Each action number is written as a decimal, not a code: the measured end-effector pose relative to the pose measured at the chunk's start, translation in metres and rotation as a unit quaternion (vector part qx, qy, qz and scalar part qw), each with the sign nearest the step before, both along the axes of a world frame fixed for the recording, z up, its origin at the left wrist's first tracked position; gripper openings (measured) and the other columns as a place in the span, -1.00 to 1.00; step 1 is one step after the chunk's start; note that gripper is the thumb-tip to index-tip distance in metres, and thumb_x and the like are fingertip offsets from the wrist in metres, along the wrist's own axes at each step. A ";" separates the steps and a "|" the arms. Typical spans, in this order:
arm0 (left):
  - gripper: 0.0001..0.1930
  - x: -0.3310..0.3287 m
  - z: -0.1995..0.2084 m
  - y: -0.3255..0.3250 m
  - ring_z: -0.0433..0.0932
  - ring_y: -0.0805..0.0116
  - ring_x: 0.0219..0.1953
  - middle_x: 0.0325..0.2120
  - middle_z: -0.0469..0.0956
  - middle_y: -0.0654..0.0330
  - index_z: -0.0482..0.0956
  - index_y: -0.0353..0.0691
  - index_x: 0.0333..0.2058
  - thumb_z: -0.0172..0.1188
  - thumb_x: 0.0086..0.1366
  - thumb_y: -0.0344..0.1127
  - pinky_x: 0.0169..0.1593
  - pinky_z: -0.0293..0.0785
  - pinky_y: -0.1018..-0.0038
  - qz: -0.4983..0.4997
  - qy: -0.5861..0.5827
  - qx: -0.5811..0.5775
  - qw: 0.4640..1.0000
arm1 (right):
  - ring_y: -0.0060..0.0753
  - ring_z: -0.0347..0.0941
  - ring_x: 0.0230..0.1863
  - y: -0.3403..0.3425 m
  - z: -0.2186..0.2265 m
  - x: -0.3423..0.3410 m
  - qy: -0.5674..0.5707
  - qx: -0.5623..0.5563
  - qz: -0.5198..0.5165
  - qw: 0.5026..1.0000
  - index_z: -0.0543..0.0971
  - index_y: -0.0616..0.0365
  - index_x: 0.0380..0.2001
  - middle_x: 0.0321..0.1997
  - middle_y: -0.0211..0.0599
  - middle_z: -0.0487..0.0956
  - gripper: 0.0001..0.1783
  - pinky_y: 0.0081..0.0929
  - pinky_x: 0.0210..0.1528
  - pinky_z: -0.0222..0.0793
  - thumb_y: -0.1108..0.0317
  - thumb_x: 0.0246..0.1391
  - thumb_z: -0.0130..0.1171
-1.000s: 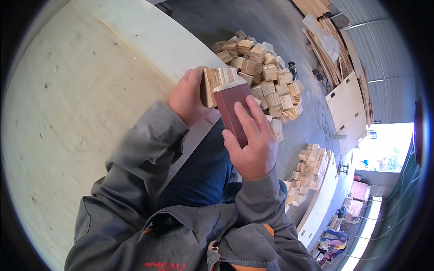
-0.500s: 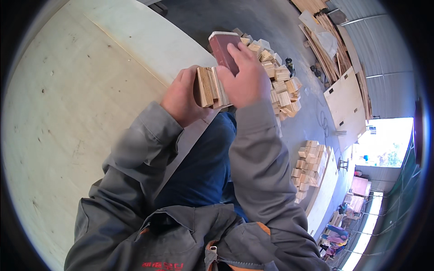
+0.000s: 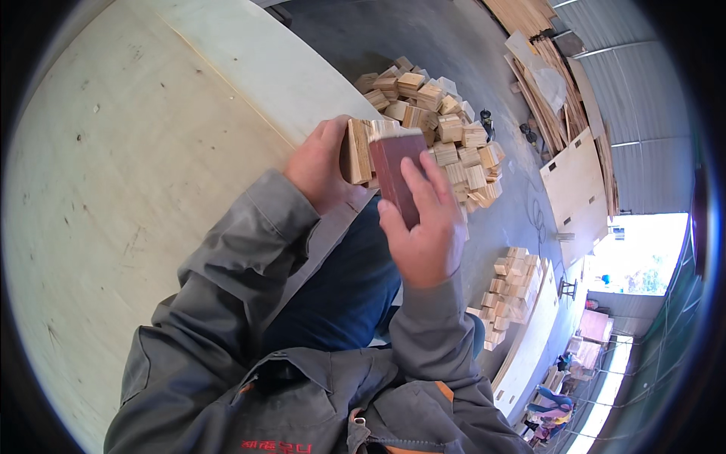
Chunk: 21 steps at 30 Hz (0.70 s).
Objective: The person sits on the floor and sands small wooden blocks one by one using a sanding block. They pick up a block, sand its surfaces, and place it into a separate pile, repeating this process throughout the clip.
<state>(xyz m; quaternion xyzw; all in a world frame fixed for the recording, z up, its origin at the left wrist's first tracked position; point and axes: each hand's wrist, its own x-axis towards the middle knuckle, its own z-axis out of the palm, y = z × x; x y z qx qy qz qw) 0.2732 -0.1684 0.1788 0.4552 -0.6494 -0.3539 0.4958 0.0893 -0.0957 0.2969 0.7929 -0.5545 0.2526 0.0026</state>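
Observation:
My left hand (image 3: 319, 165) is closed around a small layered plywood block (image 3: 359, 151), held at the edge of the pale wooden tabletop (image 3: 166, 174). In my right hand (image 3: 427, 227) is a reddish-brown sanding block (image 3: 396, 168) with a pale far edge; my thumb and fingers lie along its sides and top. The sanding block's far end overlaps the right side of the plywood block and hides part of it. Whether the two touch, I cannot tell.
A heap of plywood blocks (image 3: 446, 129) lies on the grey floor (image 3: 340, 38) beyond my hands. Stacked blocks (image 3: 518, 280) stand at the right beside a long pale board (image 3: 529, 340). Boards (image 3: 578, 193) lean against the corrugated wall (image 3: 643, 113).
My right hand has drawn the sanding block back toward me, down across the plywood block's right side. My left hand, still gripping the plywood block, has shifted slightly right in view.

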 end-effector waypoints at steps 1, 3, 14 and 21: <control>0.08 0.000 0.000 -0.001 0.60 -0.07 0.24 0.19 0.52 -0.12 0.31 -0.30 0.40 0.77 -0.09 -0.43 0.31 0.59 0.17 -0.002 0.010 0.007 1.000 | 0.21 0.61 0.30 -0.017 -0.003 0.002 -0.010 -0.017 0.006 1.000 0.69 0.08 0.30 0.47 0.02 0.57 -0.32 0.02 0.29 0.57 0.28 0.06 0.52; 0.06 0.000 0.001 -0.001 0.55 -0.23 0.27 0.20 0.53 -0.17 0.34 -0.28 0.38 0.73 -0.12 -0.42 0.33 0.57 0.10 -0.009 0.030 0.022 0.999 | 0.20 0.63 0.30 -0.057 -0.011 0.005 -0.012 -0.028 0.003 1.000 0.69 0.09 0.30 0.47 0.01 0.58 -0.35 0.01 0.31 0.58 0.23 0.10 0.48; 0.07 0.004 0.011 0.001 0.57 -0.17 0.26 0.18 0.54 -0.16 0.33 -0.32 0.39 0.74 -0.12 -0.43 0.33 0.55 0.12 -0.002 -0.002 0.007 1.000 | 0.25 0.63 0.22 -0.073 -0.009 0.012 0.035 -0.051 -0.007 0.998 0.66 0.13 0.31 0.47 0.06 0.56 -0.37 0.03 0.28 0.57 0.17 0.19 0.43; 0.01 0.001 0.008 0.003 0.59 -0.21 0.21 0.16 0.55 -0.18 0.40 -0.31 0.33 0.76 -0.11 -0.37 0.26 0.60 0.11 0.000 0.026 -0.008 1.000 | 0.15 0.59 0.18 0.009 0.001 0.013 0.072 -0.032 -0.005 0.997 0.69 0.07 0.29 0.49 -0.01 0.50 -0.36 0.00 0.26 0.57 0.29 0.09 0.46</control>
